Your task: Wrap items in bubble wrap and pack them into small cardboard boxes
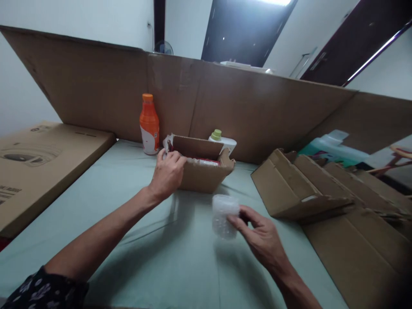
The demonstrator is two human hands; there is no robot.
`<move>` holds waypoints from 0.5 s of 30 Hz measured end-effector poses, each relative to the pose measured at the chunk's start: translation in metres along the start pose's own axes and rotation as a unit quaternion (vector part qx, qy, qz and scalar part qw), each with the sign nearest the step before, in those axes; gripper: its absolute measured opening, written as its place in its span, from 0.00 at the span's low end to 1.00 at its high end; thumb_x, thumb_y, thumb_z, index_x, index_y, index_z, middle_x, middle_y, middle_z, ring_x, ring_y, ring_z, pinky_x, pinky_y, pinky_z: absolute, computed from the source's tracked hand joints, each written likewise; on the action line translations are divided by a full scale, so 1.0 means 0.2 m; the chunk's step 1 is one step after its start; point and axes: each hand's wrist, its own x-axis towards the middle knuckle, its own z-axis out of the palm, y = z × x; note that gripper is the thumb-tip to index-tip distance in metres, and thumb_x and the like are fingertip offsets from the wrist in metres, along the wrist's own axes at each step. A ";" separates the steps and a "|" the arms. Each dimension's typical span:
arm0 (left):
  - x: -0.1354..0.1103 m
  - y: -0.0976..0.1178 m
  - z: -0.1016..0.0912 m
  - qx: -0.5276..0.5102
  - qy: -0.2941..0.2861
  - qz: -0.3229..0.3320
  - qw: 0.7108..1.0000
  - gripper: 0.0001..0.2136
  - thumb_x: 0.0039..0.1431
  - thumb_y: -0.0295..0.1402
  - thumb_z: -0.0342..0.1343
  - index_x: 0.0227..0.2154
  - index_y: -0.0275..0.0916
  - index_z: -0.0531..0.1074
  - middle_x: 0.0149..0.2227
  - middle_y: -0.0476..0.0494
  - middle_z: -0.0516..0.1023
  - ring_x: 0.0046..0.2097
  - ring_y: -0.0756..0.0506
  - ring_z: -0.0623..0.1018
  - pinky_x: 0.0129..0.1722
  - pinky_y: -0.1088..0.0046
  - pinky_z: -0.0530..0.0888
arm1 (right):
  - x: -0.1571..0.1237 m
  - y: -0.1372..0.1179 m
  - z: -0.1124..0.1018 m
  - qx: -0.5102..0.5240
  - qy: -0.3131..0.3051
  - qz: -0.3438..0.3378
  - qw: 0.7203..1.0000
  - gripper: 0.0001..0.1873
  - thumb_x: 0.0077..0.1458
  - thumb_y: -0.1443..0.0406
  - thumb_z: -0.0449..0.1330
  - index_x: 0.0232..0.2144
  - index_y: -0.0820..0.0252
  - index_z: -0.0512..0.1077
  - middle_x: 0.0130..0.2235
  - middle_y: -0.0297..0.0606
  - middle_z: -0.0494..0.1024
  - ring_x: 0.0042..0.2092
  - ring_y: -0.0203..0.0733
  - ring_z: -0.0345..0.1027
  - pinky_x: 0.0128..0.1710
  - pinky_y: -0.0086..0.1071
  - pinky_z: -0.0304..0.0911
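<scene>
A small open cardboard box (201,178) sits on the pale green table (128,223) with something red and white inside. My left hand (167,174) rests on the box's left rim, fingers curled over the edge. Just in front of the box, my right hand (257,234) pinches a bubble-wrapped item (223,214) and holds it slightly above the table. An orange bottle (149,124) stands behind the box on the left. A white bottle with a green cap (222,139) stands behind it on the right.
A tall cardboard sheet (241,107) walls off the back of the table. Folded cardboard boxes (305,184) lie stacked on the right. A large flat carton (35,163) lies at the left. A teal plastic container (334,148) sits at the far right.
</scene>
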 end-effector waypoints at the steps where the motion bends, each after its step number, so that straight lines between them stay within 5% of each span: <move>1: -0.02 -0.01 0.03 0.007 -0.001 0.017 1.000 0.10 0.62 0.22 0.50 0.40 0.36 0.76 0.40 0.38 0.81 0.53 0.37 0.76 0.64 0.45 0.59 | 0.04 -0.01 -0.06 -0.017 0.050 -0.020 0.998 0.13 0.57 0.53 0.64 0.37 0.54 0.80 0.33 0.34 0.80 0.32 0.41 0.70 0.33 0.32 0.66; 4: -0.14 -0.01 0.09 -0.007 0.028 0.058 0.998 0.11 0.66 0.23 0.48 0.37 0.39 0.75 0.39 0.43 0.82 0.47 0.41 0.78 0.65 0.45 0.53 | 0.18 -0.08 -0.20 -0.069 0.197 -0.066 0.976 0.15 0.58 0.53 0.64 0.43 0.53 0.79 0.37 0.35 0.81 0.36 0.42 0.72 0.40 0.34 0.67; 7: -0.21 -0.01 0.12 -0.033 0.057 0.052 0.996 0.10 0.67 0.23 0.49 0.40 0.40 0.75 0.41 0.45 0.83 0.46 0.43 0.79 0.65 0.46 0.53 | 0.38 -0.20 -0.26 -0.150 0.209 -0.149 0.955 0.13 0.61 0.56 0.62 0.44 0.54 0.78 0.39 0.37 0.81 0.38 0.42 0.72 0.42 0.35 0.67; 11: -0.18 -0.02 0.12 -0.050 0.065 0.034 0.996 0.11 0.67 0.24 0.49 0.39 0.41 0.76 0.40 0.46 0.83 0.43 0.44 0.79 0.64 0.48 0.57 | 0.73 -0.29 -0.12 -0.289 0.013 -0.246 0.925 0.09 0.60 0.65 0.60 0.41 0.53 0.80 0.40 0.38 0.83 0.41 0.46 0.73 0.42 0.38 0.66; 15: -0.14 -0.03 0.12 -0.054 0.063 0.030 0.996 0.11 0.67 0.25 0.48 0.40 0.40 0.76 0.39 0.46 0.82 0.41 0.45 0.78 0.64 0.49 0.57 | 0.99 -0.24 0.17 -0.389 -0.236 -0.199 0.868 0.11 0.53 0.72 0.62 0.33 0.53 0.82 0.31 0.37 0.83 0.36 0.47 0.75 0.38 0.35 0.63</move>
